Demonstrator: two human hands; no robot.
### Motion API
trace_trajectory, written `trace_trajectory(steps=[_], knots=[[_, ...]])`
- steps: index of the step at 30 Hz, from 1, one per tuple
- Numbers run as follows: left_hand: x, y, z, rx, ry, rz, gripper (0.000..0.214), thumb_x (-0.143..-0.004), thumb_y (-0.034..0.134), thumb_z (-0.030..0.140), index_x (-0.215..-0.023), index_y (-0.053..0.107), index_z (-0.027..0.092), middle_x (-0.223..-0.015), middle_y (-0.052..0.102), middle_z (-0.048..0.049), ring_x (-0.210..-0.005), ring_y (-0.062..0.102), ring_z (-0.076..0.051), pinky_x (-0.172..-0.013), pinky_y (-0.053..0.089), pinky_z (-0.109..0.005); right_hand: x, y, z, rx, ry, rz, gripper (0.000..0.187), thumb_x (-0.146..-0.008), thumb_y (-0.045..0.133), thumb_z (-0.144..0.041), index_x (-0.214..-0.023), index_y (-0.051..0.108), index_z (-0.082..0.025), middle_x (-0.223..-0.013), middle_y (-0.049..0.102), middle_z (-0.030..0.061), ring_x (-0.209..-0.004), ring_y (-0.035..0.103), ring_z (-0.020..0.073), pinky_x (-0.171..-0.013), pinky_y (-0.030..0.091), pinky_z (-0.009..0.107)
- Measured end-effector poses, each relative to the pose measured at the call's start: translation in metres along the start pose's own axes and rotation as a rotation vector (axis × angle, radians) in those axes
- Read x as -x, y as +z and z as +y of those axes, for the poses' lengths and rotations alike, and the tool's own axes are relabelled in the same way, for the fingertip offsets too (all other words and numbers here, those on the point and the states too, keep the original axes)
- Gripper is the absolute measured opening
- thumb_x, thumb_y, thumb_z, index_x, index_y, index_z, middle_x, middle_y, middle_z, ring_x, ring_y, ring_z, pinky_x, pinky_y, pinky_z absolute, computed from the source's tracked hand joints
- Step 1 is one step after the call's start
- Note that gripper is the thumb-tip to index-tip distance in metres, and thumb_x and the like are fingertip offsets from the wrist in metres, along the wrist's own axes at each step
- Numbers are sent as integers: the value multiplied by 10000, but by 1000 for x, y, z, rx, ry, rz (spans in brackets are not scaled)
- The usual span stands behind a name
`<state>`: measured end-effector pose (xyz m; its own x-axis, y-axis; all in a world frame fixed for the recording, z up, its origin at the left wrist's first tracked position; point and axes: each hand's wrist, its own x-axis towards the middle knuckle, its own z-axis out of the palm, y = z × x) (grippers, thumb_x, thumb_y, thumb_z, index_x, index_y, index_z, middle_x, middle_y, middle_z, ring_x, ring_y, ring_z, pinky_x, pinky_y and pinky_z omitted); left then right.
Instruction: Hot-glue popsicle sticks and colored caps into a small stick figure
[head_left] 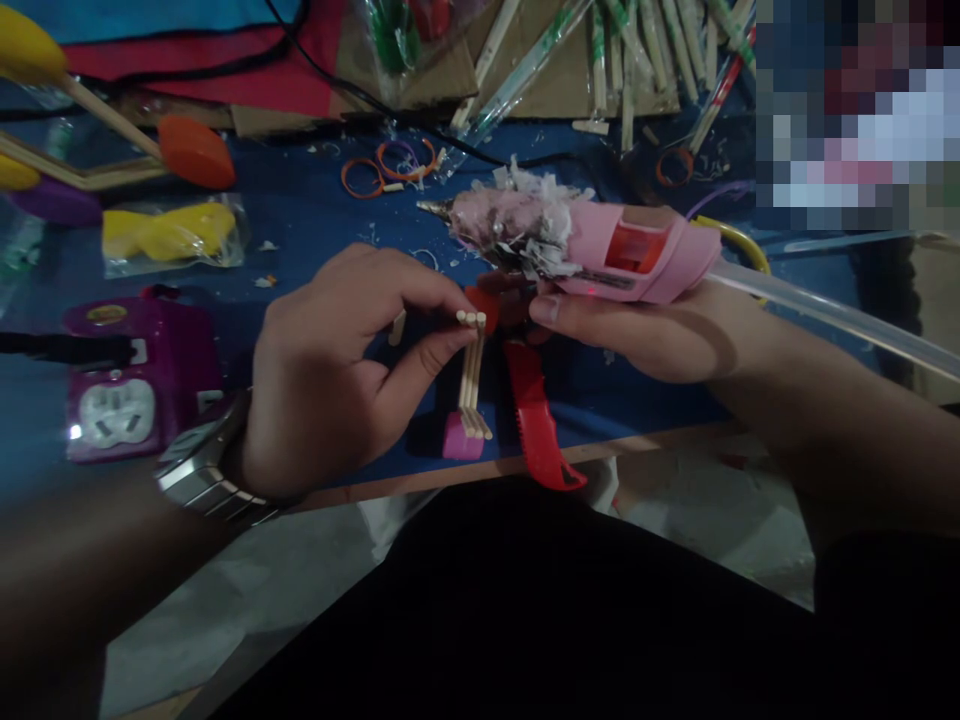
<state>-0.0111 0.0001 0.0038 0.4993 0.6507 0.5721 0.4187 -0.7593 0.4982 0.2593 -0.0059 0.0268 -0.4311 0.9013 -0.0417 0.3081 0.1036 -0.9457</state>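
Note:
Between the thumb and forefinger of my left hand are the ends of three thin wooden sticks, side by side. Their lower part bends outward beside a pink block near the table edge. An orange piece shows just behind the pinched ends. My right hand grips a pink hot glue gun, its barrel crusted with glue and its metal nozzle pointing left above the sticks. A clear glue stick runs out of the gun's back. Beneath the right hand lies a red utility knife.
At left stand a purple power socket block and a bagged yellow piece. Stick frames with an orange end piece lie upper left. Several wooden sticks and orange rings lie at the back. A black cable crosses there.

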Motion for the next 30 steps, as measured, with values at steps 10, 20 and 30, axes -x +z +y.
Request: trace_trajectory(steps=[10,20,30], knots=[[-1,-4,7,-73,-2,-66,88,-1010,801,209,-1060,729,203,-988,820,-2,-840,712,-186,-802,564,-365,2,5,-3,-50,95,23,292,-1011,773,-366,-1296,810,-320,-1314,866,-16,-1265,822,295,-1026,724,385],[-1,-8,14,-168,-46,-147,17,-1077,716,249,-1089,716,260,-1040,806,16,-947,755,-211,-897,606,-418,2,4,-1,-44,87,5,409,-965,832,-336,-1369,770,-316,-1339,852,13,-1284,803,308,-1105,686,430],[5,-6,9,9,-146,-47,253,-988,740,228,-1219,664,158,-1067,708,-59,-879,724,-183,-761,592,-354,-1,0,0,72,18,45,285,-1020,762,-445,-1265,815,-312,-1227,862,20,-1138,815,280,-1022,680,409]])
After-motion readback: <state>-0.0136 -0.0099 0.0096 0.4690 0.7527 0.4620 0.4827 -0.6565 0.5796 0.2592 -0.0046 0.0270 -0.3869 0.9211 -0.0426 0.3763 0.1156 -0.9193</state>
